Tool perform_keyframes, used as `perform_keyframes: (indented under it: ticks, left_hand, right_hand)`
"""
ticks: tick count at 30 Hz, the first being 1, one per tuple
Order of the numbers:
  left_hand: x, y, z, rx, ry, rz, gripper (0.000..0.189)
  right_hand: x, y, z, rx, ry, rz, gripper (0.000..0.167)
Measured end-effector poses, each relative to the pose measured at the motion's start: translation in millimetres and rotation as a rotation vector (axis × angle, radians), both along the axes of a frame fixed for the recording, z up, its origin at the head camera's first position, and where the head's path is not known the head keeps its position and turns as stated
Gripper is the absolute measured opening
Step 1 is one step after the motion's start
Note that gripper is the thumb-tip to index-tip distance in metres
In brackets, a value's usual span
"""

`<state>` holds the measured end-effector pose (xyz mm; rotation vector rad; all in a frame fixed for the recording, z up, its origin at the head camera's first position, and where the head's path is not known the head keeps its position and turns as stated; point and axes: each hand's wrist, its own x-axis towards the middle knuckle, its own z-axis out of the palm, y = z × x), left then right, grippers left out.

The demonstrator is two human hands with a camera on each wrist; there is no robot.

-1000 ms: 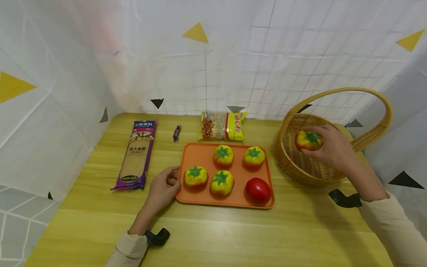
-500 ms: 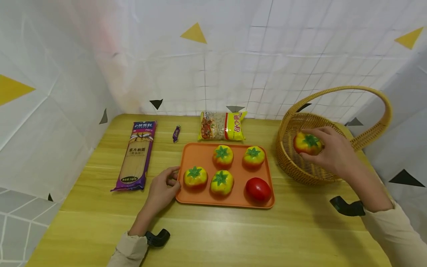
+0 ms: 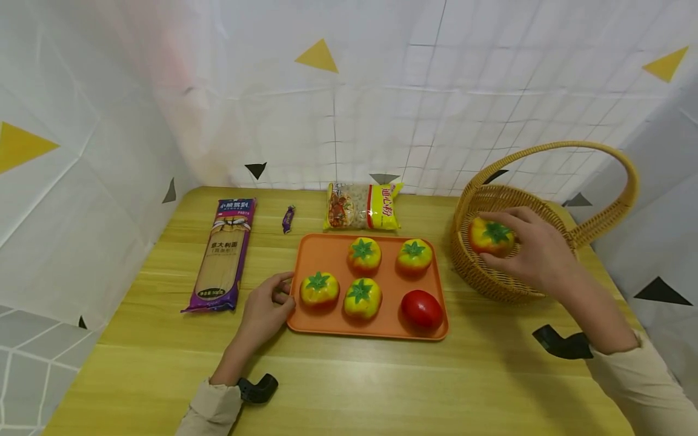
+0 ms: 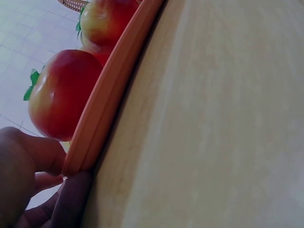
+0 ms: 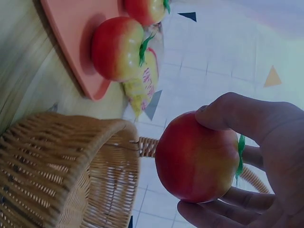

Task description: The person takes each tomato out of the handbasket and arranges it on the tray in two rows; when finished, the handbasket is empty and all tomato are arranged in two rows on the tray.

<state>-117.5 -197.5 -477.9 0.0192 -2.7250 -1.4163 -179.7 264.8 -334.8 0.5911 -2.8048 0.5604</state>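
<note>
In the head view my right hand [image 3: 537, 248] grips a yellow-red artificial tomato [image 3: 487, 236] with green leaves. It is above the wicker basket [image 3: 474, 269]; the right wrist view shows the tomato [image 5: 194, 159] held between thumb and fingers, beyond the basket's rim [image 5: 118, 126]. My left hand [image 3: 265, 309] pinches the left edge of the orange tray [image 3: 332, 251]. Its thumb and fingers meet at the tray rim [image 4: 102, 114] in the left wrist view. Several similar tomatoes [image 3: 319, 289] sit on the tray, with a smooth red fruit [image 3: 422, 309] in its near right corner.
A purple pasta packet [image 3: 220, 260] lies left of the tray. Behind the tray are a small purple wrapped candy [image 3: 288, 219] and a yellow bag of macaroni [image 3: 362, 207]. The basket's tall handle [image 3: 567, 145] arches over its opening. White sheeting [image 3: 262, 91] surrounds the wooden table.
My right hand has shifted a little left over the basket, carrying the tomato toward the basket's left side. The left hand, the tray and its fruit have stayed in place.
</note>
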Motion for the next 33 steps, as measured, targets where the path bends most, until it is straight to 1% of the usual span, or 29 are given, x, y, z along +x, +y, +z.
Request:
perform_keyframes:
  ticks: [4, 10, 16, 23, 33]
  left_hand:
    - [0.0, 0.2, -0.2, 0.0, 0.004, -0.001, 0.051]
    - [-0.8, -0.1, -0.5, -0.01, 0.014, -0.002, 0.05]
    - [-1.1, -0.5, -0.1, -0.012, 0.016, -0.001, 0.049]
    - [-1.3, -0.3, -1.1, -0.004, 0.011, -0.007, 0.051]
    - [-0.7, -1.3, -2.4, -0.008, 0.039, -0.01, 0.049]
  right_hand:
    - [2.5, -6.1, 0.3, -0.004, 0.033, 0.027, 0.07]
    - [4.4, -15.4, -0.5, -0.003, 0.093, 0.093, 0.067]
    - [2.8, -28.7, 2.1, -0.012, 0.084, 0.128, 0.065]
    - [-3.4, -44.9, 5.5, -0.017, 0.081, 0.179, 0.067]
    - [-7.4, -63.7, 8.6, 0.0, 0.066, 0.223, 0.069]
